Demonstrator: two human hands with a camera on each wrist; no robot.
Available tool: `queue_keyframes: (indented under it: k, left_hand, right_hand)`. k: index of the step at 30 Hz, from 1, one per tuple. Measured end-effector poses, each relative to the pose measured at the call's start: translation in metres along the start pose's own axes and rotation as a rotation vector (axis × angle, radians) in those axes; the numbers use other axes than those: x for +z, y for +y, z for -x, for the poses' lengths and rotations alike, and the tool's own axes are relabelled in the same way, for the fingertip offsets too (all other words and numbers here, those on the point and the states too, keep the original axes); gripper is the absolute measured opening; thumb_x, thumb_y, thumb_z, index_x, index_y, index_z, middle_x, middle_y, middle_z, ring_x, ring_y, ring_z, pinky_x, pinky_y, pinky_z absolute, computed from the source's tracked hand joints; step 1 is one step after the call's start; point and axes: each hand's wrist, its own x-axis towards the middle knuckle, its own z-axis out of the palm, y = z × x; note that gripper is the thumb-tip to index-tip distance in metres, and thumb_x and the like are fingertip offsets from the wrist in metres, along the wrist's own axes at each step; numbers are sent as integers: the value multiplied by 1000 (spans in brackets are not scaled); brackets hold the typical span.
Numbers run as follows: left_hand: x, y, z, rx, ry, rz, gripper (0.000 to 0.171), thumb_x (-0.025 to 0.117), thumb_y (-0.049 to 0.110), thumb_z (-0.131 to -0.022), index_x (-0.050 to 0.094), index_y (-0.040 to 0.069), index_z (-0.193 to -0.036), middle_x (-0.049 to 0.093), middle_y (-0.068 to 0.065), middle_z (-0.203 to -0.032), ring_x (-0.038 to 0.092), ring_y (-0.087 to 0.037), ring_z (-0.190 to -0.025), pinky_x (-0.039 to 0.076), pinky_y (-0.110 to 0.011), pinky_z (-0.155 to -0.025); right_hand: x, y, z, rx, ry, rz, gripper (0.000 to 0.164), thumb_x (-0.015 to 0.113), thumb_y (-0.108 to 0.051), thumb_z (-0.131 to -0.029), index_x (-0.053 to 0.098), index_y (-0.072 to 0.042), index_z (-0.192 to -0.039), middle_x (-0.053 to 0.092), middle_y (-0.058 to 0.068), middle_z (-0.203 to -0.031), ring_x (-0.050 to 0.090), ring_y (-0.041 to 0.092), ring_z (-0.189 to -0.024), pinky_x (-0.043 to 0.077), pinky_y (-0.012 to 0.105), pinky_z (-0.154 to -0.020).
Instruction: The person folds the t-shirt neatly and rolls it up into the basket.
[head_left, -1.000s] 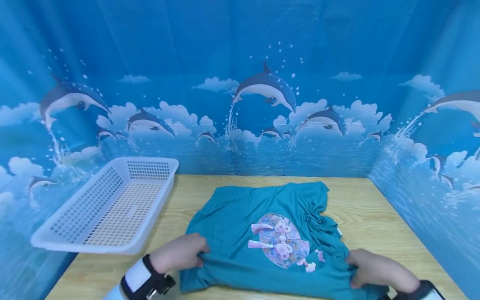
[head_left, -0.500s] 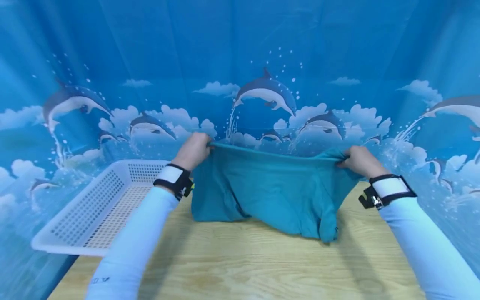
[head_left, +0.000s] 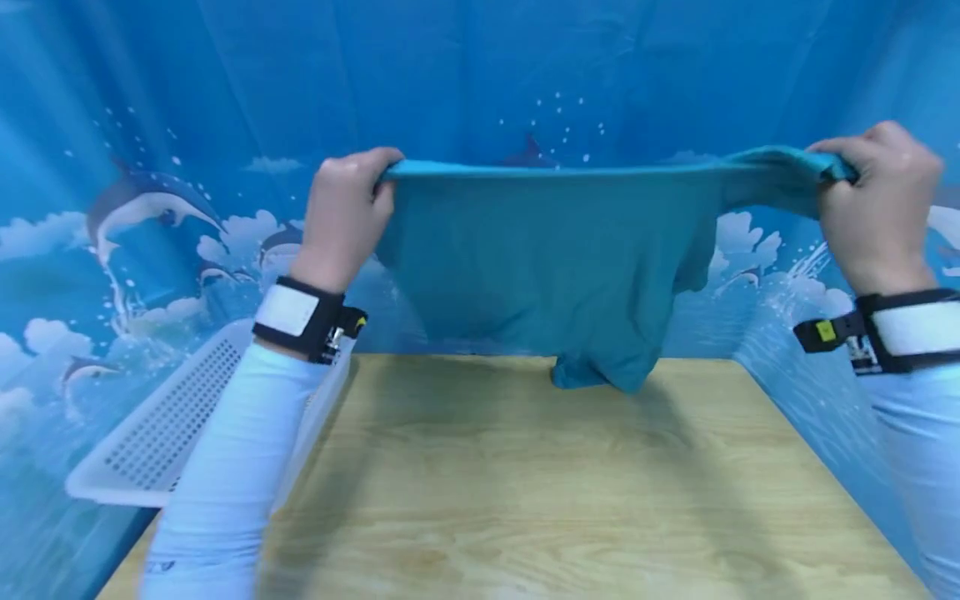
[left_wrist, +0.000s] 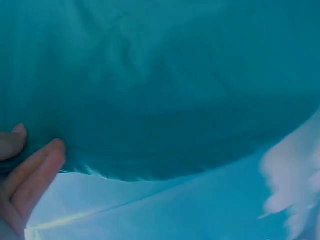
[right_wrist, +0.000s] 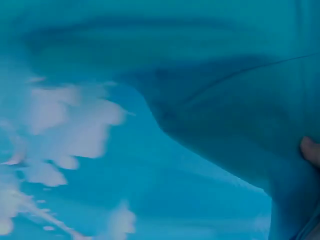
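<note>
A teal T-shirt hangs stretched between my two hands, its plain side towards me and its lower end over the back of the table. My left hand pinches one top corner. On the other side, my right hand grips the bunched opposite corner. In the left wrist view, the left fingers and thumb hold the edge of the shirt. Only a fingertip of the right hand shows against the cloth in the right wrist view. The shirt's printed side is hidden.
A white perforated plastic basket stands at the left, partly covered by my left forearm. The wooden table lies below the shirt. A blue curtain with dolphins closes off the back and sides.
Both hands have lifted the shirt from the table, its print facing up at first. They have risen further and spread apart, pulling its top edge straight.
</note>
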Motion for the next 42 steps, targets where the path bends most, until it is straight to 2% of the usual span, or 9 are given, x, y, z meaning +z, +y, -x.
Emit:
queue_keyframes:
  k: [3, 7, 12, 14, 17, 23, 30, 34, 42]
  left_hand:
    - [19, -9, 43, 2, -148, 6, 24, 54, 2, -93, 65, 0, -114, 69, -19, -105, 68, -28, -81, 56, -37, -72]
    - [60, -26, 113, -32, -377, 33, 26, 60, 1, -88, 65, 0, -113, 70, -19, -103, 68, -24, -74, 56, -34, -63]
    - [95, -38, 197, -86, -594, 20, 13, 67, 3, -83, 68, 4, -95, 70, -8, -84, 66, -21, -73, 54, -35, -64]
    - [99, -38, 222, -114, -675, 35, 6, 68, 3, -82, 66, 8, -84, 66, -1, -75, 62, -16, -68, 51, -33, -60]
    - [98, -35, 251, -126, -784, 50, 17, 67, 4, -82, 58, 13, -70, 56, 5, -67, 54, -10, -62, 44, -30, -54]
    - [88, -30, 282, -57, -852, 71, 17, 66, 6, -83, 54, 16, -78, 52, 8, -70, 48, -5, -61, 38, -24, -50]
    - [71, -30, 294, -25, -808, 71, 21, 69, 5, -81, 53, 18, -78, 48, 11, -73, 46, -1, -63, 37, -21, -50]
    - [61, -29, 301, 26, -781, 41, 20, 70, 6, -79, 55, 18, -75, 45, 11, -71, 42, 0, -61, 35, -20, -50]
    - [50, -27, 314, 18, -850, 50, 11, 72, 10, -78, 65, 17, -81, 52, 9, -75, 51, -3, -67, 43, -21, -55]
  right_hand:
    - [16, 21, 46, -199, -103, -5, 28, 50, 17, -80, 66, 11, -102, 55, 24, -92, 47, 37, -83, 30, 36, -74]
    - [49, 54, 124, -352, -318, -25, 35, 59, 19, -67, 69, 6, -98, 58, 15, -82, 51, 29, -73, 32, 34, -66]
    - [87, 80, 217, -377, -540, -21, 35, 60, 16, -63, 72, 0, -92, 55, -1, -73, 51, 14, -67, 41, 33, -61]
    - [95, 82, 246, -346, -641, -12, 34, 61, 14, -63, 73, -2, -91, 53, -5, -74, 50, 10, -67, 44, 32, -62]
    - [98, 80, 276, -284, -779, -17, 33, 64, 10, -65, 73, -4, -93, 59, -5, -81, 57, 12, -74, 51, 38, -68]
    - [87, 72, 297, -150, -951, -83, 37, 71, -5, -71, 67, -20, -104, 63, -2, -106, 62, 21, -97, 52, 41, -78]
    - [66, 63, 301, -270, -949, -196, 6, 69, -21, -85, 72, -24, -89, 47, -18, -83, 43, -4, -69, 37, 19, -56]
    - [58, 58, 311, -314, -921, -287, 17, 65, -27, -89, 66, -30, -73, 35, -18, -72, 28, -7, -59, 29, 15, -49]
    - [49, 52, 331, -150, -1146, -322, 21, 59, -39, -92, 63, -31, -73, 36, -13, -74, 33, -5, -61, 32, 17, -51]
